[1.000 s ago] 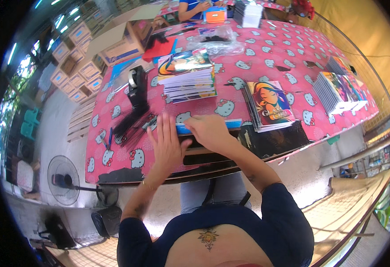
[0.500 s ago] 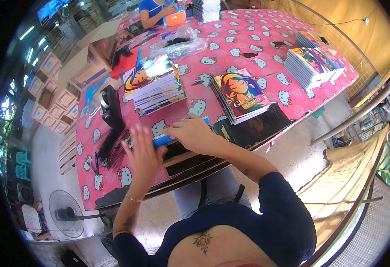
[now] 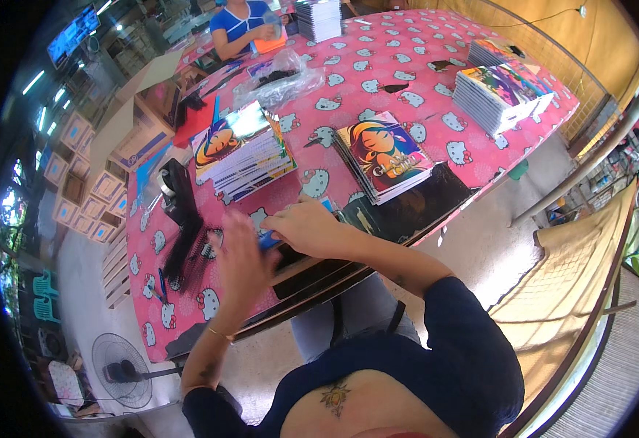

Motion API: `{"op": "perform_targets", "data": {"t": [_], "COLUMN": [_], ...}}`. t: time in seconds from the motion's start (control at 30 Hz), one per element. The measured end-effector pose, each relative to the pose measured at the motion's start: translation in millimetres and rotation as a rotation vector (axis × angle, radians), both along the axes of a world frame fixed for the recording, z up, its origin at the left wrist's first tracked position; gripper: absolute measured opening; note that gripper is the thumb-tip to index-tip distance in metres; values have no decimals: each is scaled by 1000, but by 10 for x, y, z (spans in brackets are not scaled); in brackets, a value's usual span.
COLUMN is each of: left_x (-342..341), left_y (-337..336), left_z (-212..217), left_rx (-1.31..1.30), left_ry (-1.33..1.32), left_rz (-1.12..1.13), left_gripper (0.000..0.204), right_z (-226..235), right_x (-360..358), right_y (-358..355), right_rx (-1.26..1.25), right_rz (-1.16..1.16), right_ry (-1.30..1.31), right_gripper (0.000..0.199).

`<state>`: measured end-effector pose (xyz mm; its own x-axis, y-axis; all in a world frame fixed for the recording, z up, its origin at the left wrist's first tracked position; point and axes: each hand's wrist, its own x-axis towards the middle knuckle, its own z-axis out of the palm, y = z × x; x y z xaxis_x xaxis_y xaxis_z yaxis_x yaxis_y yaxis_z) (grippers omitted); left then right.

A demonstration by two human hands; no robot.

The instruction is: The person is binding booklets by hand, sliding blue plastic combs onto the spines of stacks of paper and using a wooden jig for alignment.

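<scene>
My right hand (image 3: 312,230) is closed on a narrow blue strip-like thing (image 3: 267,239) at the table's near edge. The strip is mostly covered by my fingers, so its kind does not show. Beside its left end, my left hand (image 3: 244,255) is blurred by motion, its fingers looking stretched out and holding nothing I can see. Beyond my hands stands a pile of spiral notebooks (image 3: 250,164) with a colourful illustrated cover. A smaller stack of the same notebooks (image 3: 385,153) lies to the right, on a dark worn patch of the table.
A black tape dispenser (image 3: 179,191), black netting (image 3: 184,252) and a blue pen (image 3: 163,283) lie left on the pink tablecloth (image 3: 349,87). More notebook stacks (image 3: 502,98) stand far right. Clear plastic (image 3: 279,79) lies farther back; a person (image 3: 239,29) works across the table. A fan (image 3: 122,370) stands lower left.
My left hand has shifted slightly rightward and down, blurring more. My right hand stays on the blue strip, covering more of it. The whole view has tilted a little.
</scene>
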<state>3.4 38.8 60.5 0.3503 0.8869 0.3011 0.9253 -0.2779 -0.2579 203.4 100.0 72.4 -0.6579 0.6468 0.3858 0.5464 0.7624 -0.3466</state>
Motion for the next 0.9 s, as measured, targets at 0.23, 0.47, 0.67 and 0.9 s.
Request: {"op": "perform_targets", "data": {"t": [0.23, 0.47, 0.67, 0.9], "left_x": [-14, 221, 130, 173], "left_y": [171, -9, 151, 189], "left_z": [109, -2, 290, 262], "left_rx": [31, -99, 286, 214], "left_ry": [57, -69, -51, -59], "left_rz": [32, -118, -63, -31], "left_gripper": [88, 87, 87, 80], "right_z": [36, -392, -553, -605], "right_x": [50, 604, 329, 276], "right_y": [-73, 41, -40, -47], "right_rx": [144, -791, -592, -714], "right_rz": [19, 161, 32, 71], "right_ry": [150, 890, 914, 993], "right_gripper": [57, 60, 36, 34]}}
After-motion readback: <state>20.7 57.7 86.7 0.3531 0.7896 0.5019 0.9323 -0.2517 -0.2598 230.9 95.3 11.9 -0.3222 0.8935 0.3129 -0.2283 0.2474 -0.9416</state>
